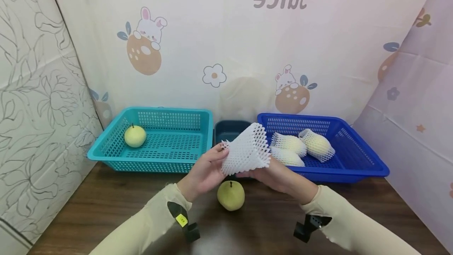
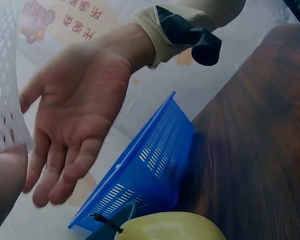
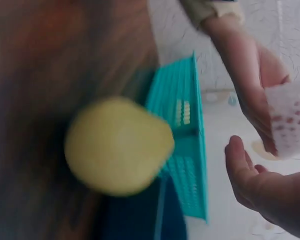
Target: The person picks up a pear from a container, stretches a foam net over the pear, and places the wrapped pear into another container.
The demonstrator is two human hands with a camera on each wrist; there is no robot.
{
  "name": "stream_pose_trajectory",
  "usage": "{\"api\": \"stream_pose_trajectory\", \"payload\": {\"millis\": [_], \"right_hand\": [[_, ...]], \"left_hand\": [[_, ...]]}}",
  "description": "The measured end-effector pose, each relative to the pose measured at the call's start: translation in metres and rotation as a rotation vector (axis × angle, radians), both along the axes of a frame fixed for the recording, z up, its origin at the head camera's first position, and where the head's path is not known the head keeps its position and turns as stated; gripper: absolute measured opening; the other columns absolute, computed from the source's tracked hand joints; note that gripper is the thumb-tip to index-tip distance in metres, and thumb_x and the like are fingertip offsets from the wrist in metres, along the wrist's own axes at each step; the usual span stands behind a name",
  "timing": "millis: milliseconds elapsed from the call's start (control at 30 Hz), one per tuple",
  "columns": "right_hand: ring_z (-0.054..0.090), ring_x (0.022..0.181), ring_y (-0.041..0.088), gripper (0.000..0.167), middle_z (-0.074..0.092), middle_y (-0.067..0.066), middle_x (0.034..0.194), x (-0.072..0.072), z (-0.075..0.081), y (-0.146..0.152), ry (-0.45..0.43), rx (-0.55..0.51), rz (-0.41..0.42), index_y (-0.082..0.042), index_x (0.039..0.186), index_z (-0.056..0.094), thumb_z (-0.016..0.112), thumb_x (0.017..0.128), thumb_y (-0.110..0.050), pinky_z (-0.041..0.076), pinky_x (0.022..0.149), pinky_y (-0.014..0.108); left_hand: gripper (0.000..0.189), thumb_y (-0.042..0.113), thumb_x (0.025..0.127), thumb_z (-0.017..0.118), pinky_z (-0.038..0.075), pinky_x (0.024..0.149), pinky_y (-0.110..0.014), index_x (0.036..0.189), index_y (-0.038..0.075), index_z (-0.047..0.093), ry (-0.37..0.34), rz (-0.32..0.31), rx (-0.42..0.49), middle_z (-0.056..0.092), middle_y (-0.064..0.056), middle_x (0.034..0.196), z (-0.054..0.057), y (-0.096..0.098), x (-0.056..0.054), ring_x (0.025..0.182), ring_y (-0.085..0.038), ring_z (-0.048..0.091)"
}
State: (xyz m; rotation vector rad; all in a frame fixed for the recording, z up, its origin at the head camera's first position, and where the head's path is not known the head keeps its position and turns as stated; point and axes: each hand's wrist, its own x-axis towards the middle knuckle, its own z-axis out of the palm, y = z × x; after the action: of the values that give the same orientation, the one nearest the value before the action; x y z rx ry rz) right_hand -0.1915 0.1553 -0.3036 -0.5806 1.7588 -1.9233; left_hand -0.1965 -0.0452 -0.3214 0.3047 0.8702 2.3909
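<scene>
A white foam net sleeve (image 1: 245,150), its wide mouth facing up and right, is pinched between the thumb and fingers of my left hand (image 1: 207,170). My right hand (image 1: 270,174) lies partly hidden behind the sleeve in the head view. In the left wrist view that right hand (image 2: 82,107) shows its palm, fingers stretched out and clear of the net sleeve (image 2: 5,80). Below both hands a bare yellow-green pear (image 1: 231,196) stands on the table, stem up. The right wrist view shows the same pear (image 3: 117,147), blurred.
At the left a teal basket (image 1: 155,164) contains one bare pear (image 1: 135,136). On the right, a blue basket (image 1: 354,172) holds three pears in net sleeves (image 1: 316,145). Between them sits a dark bin (image 1: 231,125), partly covered by the hands. A printed curtain (image 1: 184,42) hangs behind.
</scene>
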Motion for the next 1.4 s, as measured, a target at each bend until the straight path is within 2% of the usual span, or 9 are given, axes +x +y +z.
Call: {"api": "stream_pose_trajectory", "payload": {"millis": [67, 133, 267, 467, 667, 767, 967, 1200, 1400], "right_hand": [[0.048, 0.120, 0.021, 0.038, 0.046, 0.007, 0.135, -0.001, -0.004, -0.003, -0.118, -0.098, 0.024, -0.007, 0.139, 0.037, 0.031, 0.105, -0.024, 0.037, 0.100, 0.047], [0.050, 0.117, 0.018, 0.033, 0.051, 0.003, 0.129, -0.001, -0.007, -0.003, -0.160, -0.133, 0.009, -0.010, 0.133, 0.043, 0.033, 0.105, -0.023, 0.039, 0.098, 0.041], [0.054, 0.109, 0.014, 0.028, 0.058, 0.000, 0.118, -0.003, -0.007, -0.005, -0.195, -0.135, -0.048, -0.012, 0.125, 0.051, 0.040, 0.103, -0.026, 0.043, 0.093, 0.032], [0.054, 0.104, 0.018, 0.020, 0.059, 0.003, 0.110, -0.006, -0.005, -0.009, -0.252, -0.196, -0.136, -0.010, 0.106, 0.058, 0.041, 0.103, -0.019, 0.044, 0.090, 0.031], [0.056, 0.096, 0.017, 0.020, 0.061, 0.004, 0.107, -0.007, -0.006, -0.006, -0.387, -0.357, -0.166, -0.009, 0.112, 0.053, 0.038, 0.103, -0.019, 0.046, 0.085, 0.031], [0.055, 0.102, 0.016, 0.026, 0.058, 0.005, 0.115, -0.007, -0.006, -0.004, -0.428, -0.357, -0.146, -0.006, 0.123, 0.044, 0.039, 0.103, -0.022, 0.045, 0.088, 0.032], [0.053, 0.111, 0.020, 0.052, 0.052, 0.010, 0.126, -0.007, -0.011, -0.001, -0.462, -0.219, -0.035, 0.000, 0.141, 0.025, 0.043, 0.102, -0.031, 0.041, 0.098, 0.037], [0.056, 0.107, 0.021, 0.044, 0.059, 0.009, 0.121, -0.003, -0.021, 0.003, -0.423, -0.180, 0.017, 0.007, 0.138, 0.037, 0.040, 0.104, -0.021, 0.043, 0.095, 0.037], [0.058, 0.103, 0.017, 0.027, 0.062, 0.006, 0.114, 0.001, -0.034, 0.003, -0.437, -0.210, -0.049, -0.005, 0.123, 0.054, 0.041, 0.103, -0.019, 0.045, 0.090, 0.033]], "left_hand": [[0.046, 0.006, 0.102, 0.034, 0.028, 0.108, -0.038, 0.146, 0.005, 0.020, 0.013, -0.005, -0.010, 0.029, -0.012, 0.147, -0.001, 0.001, 0.000, 0.128, -0.024, 0.035], [0.044, 0.005, 0.102, 0.035, 0.033, 0.105, -0.036, 0.144, 0.005, 0.022, 0.029, 0.000, -0.023, 0.033, -0.012, 0.144, -0.003, 0.000, -0.001, 0.125, -0.022, 0.039], [0.041, 0.002, 0.100, 0.035, 0.039, 0.099, -0.033, 0.141, 0.004, 0.026, 0.062, 0.033, -0.059, 0.040, -0.009, 0.136, -0.007, -0.003, -0.002, 0.120, -0.020, 0.044], [0.046, 0.003, 0.100, 0.037, 0.035, 0.104, -0.036, 0.144, 0.001, 0.024, 0.070, 0.039, -0.123, 0.038, -0.012, 0.139, -0.013, -0.007, -0.004, 0.123, -0.021, 0.043], [0.049, 0.004, 0.100, 0.031, 0.033, 0.104, -0.035, 0.148, 0.000, 0.019, 0.027, -0.005, -0.097, 0.027, -0.016, 0.149, -0.016, -0.009, -0.005, 0.129, -0.023, 0.036], [0.051, 0.005, 0.099, 0.032, 0.031, 0.106, -0.036, 0.148, 0.004, 0.017, -0.035, 0.007, -0.063, 0.025, -0.014, 0.150, -0.016, -0.009, -0.006, 0.131, -0.024, 0.032], [0.052, 0.010, 0.099, 0.037, 0.024, 0.110, -0.041, 0.146, 0.006, 0.016, -0.120, 0.098, -0.012, 0.022, -0.014, 0.150, -0.014, -0.012, -0.008, 0.135, -0.027, 0.026], [0.046, 0.011, 0.101, 0.034, 0.022, 0.109, -0.048, 0.145, 0.005, 0.020, -0.072, 0.084, -0.106, 0.030, -0.014, 0.144, -0.021, -0.013, -0.005, 0.131, -0.027, 0.030], [0.048, 0.012, 0.102, 0.035, 0.030, 0.105, -0.046, 0.146, 0.002, 0.019, -0.081, 0.084, -0.201, 0.031, -0.016, 0.145, -0.036, -0.015, 0.000, 0.126, -0.027, 0.037]]}}
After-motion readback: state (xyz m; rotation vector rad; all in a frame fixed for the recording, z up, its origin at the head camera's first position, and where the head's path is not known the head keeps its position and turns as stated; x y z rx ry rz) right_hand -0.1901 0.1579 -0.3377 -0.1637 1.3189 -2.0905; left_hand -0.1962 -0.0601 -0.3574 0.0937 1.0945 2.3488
